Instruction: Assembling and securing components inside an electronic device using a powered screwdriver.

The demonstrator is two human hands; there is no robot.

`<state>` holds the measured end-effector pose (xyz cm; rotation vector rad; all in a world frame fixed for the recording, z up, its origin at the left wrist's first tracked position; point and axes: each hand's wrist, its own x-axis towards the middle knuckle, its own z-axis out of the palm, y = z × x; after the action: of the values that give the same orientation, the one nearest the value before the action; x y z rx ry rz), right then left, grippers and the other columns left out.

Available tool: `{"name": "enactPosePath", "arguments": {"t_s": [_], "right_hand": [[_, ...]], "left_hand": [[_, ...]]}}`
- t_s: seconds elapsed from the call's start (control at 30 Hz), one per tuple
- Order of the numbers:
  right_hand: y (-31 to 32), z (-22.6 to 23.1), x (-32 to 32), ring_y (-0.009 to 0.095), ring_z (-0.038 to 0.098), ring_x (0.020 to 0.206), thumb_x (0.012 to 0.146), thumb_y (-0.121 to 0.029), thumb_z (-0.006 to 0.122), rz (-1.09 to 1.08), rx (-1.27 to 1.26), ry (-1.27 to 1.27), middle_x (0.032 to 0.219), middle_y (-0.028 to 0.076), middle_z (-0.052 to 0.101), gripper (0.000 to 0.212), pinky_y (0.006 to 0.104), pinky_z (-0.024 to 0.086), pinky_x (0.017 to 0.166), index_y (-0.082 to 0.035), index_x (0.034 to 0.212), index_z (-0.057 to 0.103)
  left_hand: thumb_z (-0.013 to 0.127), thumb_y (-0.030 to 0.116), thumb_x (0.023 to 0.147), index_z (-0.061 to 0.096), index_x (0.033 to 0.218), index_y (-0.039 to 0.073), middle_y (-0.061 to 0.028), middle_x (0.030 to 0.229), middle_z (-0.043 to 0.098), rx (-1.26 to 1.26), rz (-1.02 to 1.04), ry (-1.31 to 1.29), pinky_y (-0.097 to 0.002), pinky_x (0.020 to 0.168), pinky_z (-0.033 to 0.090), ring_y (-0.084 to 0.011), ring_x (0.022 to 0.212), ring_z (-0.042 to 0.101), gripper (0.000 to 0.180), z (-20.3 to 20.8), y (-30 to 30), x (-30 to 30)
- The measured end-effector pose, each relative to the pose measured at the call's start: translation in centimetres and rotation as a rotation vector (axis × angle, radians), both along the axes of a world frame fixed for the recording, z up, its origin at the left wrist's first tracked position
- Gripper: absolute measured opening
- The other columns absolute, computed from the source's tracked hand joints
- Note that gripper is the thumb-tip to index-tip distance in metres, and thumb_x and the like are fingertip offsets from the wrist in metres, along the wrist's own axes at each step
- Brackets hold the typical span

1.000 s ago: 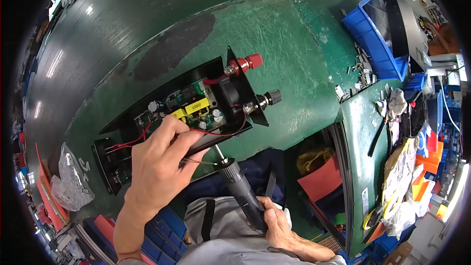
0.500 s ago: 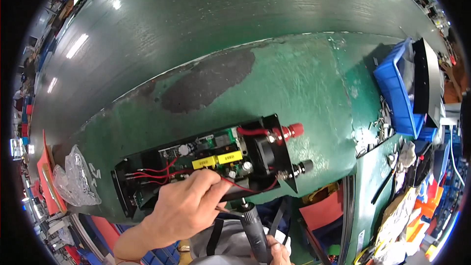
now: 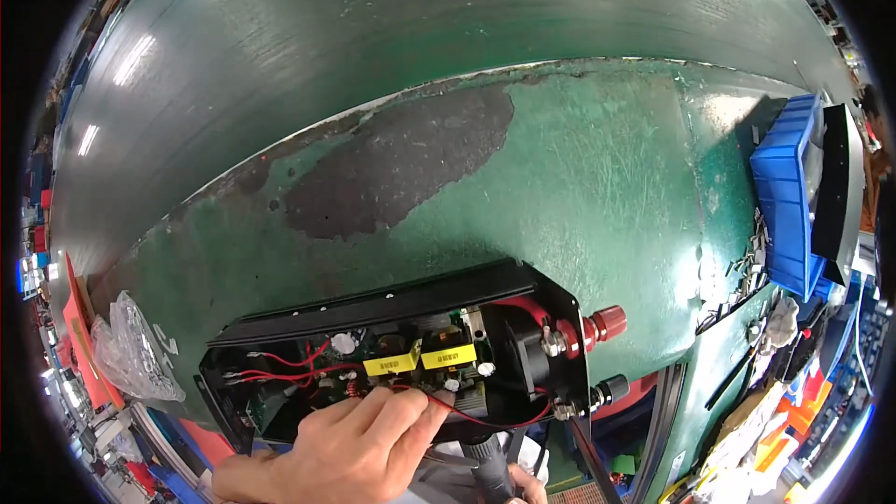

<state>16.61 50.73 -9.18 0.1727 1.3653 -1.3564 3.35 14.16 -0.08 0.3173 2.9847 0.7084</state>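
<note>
An open, long black metal case [image 3: 392, 306] lies across the lower centre of the frame, by the near edge of the worn green bench [image 3: 597, 177], its yellow-wrapped rectangular components [image 3: 450, 356] facing up. The left hand [image 3: 350, 453] has its grip closed over the case's near wall, thumb hidden. The right hand [image 3: 528, 485], cut by the bottom edge, has its grip wrapped around a black cylindrical driver [image 3: 490, 471] just right of it; the tip is hidden, so contact cannot be told. The step looks like driving a fastener into the near side: the case wants bracing firmly against the push, and the driver wants holding square to the wall. The thin red wire [image 3: 504, 426] by the left fingertips is best guided inward, unpinched, and those fingers held clear of the tip.
</note>
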Motion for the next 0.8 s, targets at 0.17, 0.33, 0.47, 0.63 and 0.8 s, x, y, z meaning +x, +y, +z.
{"name": "enactPosePath", "arguments": {"t_s": [0.17, 0.33, 0.47, 0.63, 0.8], "right_hand": [[1.4, -0.1, 1.7, 0.034, 0.045, 0.135, 0.101, -0.049, 0.059, -0.045, 0.089, -0.062, 0.150, 0.023, 0.043, 0.083, 0.0442, 0.034, 0.115, -0.003, 0.161, 0.026], [-0.4, 0.0, 1.9, 0.019, 0.057, 0.103, 0.092, -0.071, 0.059, -0.339, 0.141, -0.240, 0.114, 0.005, 0.063, 0.085, 0.0365, 0.047, 0.090, 0.003, 0.134, 0.058], [-0.5, -0.6, 1.8, 0.018, 0.059, 0.098, 0.098, -0.068, 0.044, -0.291, 0.118, -0.146, 0.105, 0.006, 0.064, 0.079, 0.0342, 0.047, 0.088, 0.003, 0.131, 0.057], [0.4, -1.1, 1.8, 0.017, 0.060, 0.096, 0.100, -0.066, 0.040, -0.180, 0.014, 0.070, 0.102, 0.006, 0.065, 0.077, 0.0329, 0.048, 0.087, 0.003, 0.131, 0.057], [0.8, -0.9, -1.3, 0.014, 0.059, 0.083, 0.088, -0.058, 0.073, -0.013, 0.003, -0.257, 0.103, 0.006, 0.067, 0.078, 0.0292, 0.048, 0.072, 0.002, 0.135, 0.057]], "left_hand": [[0.070, 0.004, 0.059, 0.076, 0.105, 0.001, -0.0038, 0.087, 0.052, 0.029, 0.020, -0.015, -0.0266, 0.048, 0.045, -0.0142, 0.062, 0.056, 0.047, 0.1, -0.1, -0.2], [0.070, 0.006, 0.059, 0.075, 0.098, -0.001, -0.0048, 0.088, 0.053, -0.017, 0.023, -0.023, -0.0264, 0.047, 0.046, -0.0138, 0.062, 0.057, 0.041, 0.1, 0.2, -0.2], [0.069, 0.007, 0.076, 0.072, 0.103, -0.002, -0.0100, 0.095, 0.061, -0.015, -0.012, -0.076, -0.0298, 0.058, 0.052, -0.0215, 0.074, 0.065, 0.028, 1.0, 0.0, -0.7], [0.065, 0.005, 0.087, 0.071, 0.110, -0.008, -0.0163, 0.102, 0.063, -0.014, -0.092, -0.052, -0.0302, 0.065, 0.055, -0.0263, 0.082, 0.067, 0.027, 1.3, 0.0, -0.8], [0.066, 0.009, 0.088, 0.071, 0.108, -0.008, -0.0166, 0.104, 0.064, -0.212, -0.128, -0.086, -0.0290, 0.063, 0.053, -0.0253, 0.085, 0.067, 0.026, 2.2, 0.6, -1.1]]}}
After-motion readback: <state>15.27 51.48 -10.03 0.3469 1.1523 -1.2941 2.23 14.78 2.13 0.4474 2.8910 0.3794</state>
